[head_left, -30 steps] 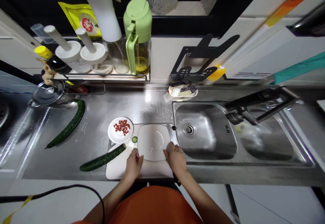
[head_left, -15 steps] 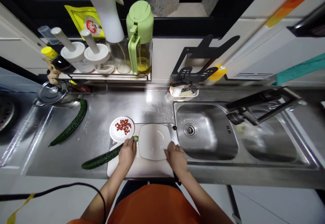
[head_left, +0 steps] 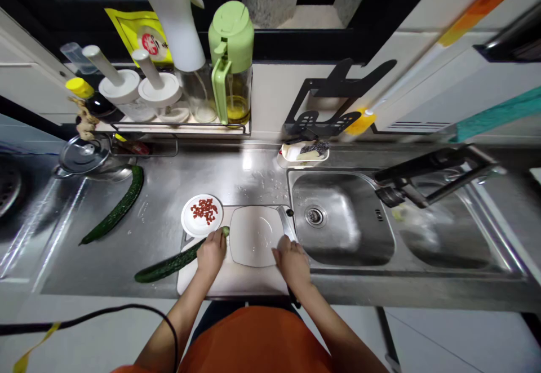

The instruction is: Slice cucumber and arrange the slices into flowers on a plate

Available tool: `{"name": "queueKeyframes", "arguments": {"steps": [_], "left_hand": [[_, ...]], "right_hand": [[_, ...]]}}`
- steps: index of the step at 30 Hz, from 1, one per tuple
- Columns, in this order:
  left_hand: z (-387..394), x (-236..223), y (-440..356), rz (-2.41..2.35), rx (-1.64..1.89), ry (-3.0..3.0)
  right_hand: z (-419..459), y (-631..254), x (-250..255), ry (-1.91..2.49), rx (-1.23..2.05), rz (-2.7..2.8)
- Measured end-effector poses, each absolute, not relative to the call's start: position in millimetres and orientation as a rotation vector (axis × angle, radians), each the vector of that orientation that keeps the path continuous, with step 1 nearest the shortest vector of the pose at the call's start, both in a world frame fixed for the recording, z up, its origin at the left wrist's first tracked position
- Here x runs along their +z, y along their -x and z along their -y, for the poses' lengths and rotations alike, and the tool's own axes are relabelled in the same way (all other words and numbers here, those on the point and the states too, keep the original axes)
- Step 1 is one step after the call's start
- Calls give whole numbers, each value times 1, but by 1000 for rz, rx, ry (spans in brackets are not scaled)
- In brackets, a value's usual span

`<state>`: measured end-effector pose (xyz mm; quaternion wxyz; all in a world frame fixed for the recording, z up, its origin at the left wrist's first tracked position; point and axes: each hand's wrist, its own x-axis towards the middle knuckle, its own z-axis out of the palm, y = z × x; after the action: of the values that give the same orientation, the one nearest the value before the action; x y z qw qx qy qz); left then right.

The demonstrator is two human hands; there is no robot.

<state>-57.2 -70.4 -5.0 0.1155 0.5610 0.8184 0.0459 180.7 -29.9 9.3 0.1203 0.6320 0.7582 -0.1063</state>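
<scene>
My left hand (head_left: 211, 251) is closed round a long dark green cucumber (head_left: 167, 266). The pale cut end pokes out past my fingers, beside a white squarish plate (head_left: 256, 236). That plate rests on a white cutting board (head_left: 236, 287). To its right, my right hand (head_left: 294, 265) is curled over a knife (head_left: 287, 222), whose blade points away from me. The black handle end shows below the palm, and the thumb lies by the plate's edge. A small cucumber tip (head_left: 289, 212) sits near the blade's point. Small red pieces (head_left: 204, 210) fill a round white plate (head_left: 186, 221) behind my left hand.
Another cucumber (head_left: 117, 211) lies on the steel counter at left, near a lidded pot (head_left: 84, 156). A double sink (head_left: 338, 249) with a black faucet (head_left: 422, 176) is at right. At the back, a shelf (head_left: 186, 128) carries seasoning jars and a green oil bottle (head_left: 231, 63).
</scene>
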Motion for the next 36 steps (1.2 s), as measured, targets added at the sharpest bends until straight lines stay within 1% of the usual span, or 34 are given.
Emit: {"name": "queueKeyframes", "arguments": {"steps": [15,22,29,36], "left_hand": [[59,10,54,-2363,-16,-1556],[56,13,52,-2362,-33,-1532],[48,16,53,-2375,-11,-1381],[49,17,53,-2390,91,-1393]], "right_hand": [[29,-182,9,-1846,-324,-2240],[30,-184,5,-1840,-333,-2236],[29,-184,5,-1840,-359,-2230],[31,-184,3,-1862,-356,-2218]]}}
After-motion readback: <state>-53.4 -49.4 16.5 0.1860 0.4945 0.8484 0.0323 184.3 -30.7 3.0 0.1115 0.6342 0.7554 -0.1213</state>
